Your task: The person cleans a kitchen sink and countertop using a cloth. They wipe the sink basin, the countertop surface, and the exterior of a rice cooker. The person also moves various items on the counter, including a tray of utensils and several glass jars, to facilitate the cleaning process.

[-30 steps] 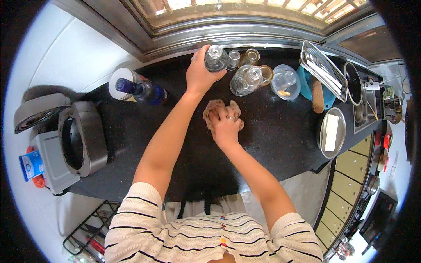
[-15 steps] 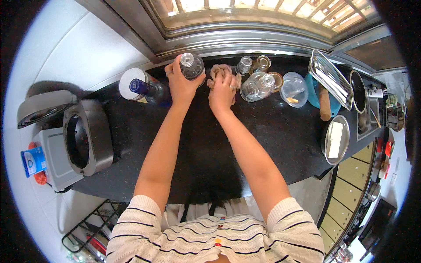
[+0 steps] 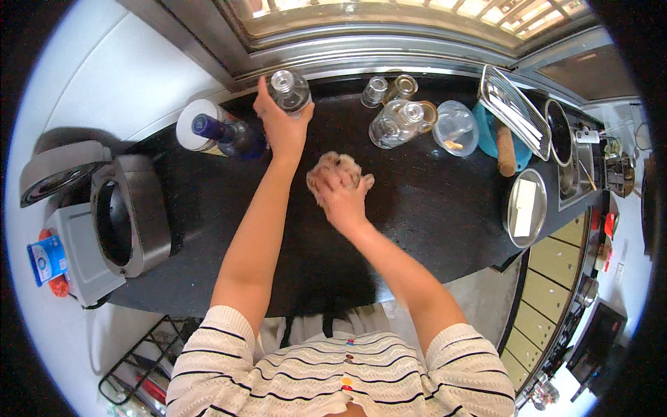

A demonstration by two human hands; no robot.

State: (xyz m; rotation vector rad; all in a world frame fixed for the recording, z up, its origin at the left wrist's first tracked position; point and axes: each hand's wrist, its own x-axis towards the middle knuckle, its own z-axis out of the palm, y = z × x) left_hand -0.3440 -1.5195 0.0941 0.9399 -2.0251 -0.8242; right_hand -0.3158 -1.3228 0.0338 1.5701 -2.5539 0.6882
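On black counter point(image 3: 431, 201) under window | left hand point(image 3: 281, 125) grips jar point(image 3: 290, 89) | right hand point(image 3: 342, 194) clutches cloth point(image 3: 333, 167)

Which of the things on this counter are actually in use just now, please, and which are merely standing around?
In use: jar in left hand; cloth under right hand, on the counter.

Standing around: blue bottle, glass jars, plastic bowl, steel tray, rolling pin, grey appliance.

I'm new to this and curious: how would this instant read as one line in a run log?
left hand: grips clear glass jar | right hand: presses brownish cloth on black counter | blue bottle beside left hand
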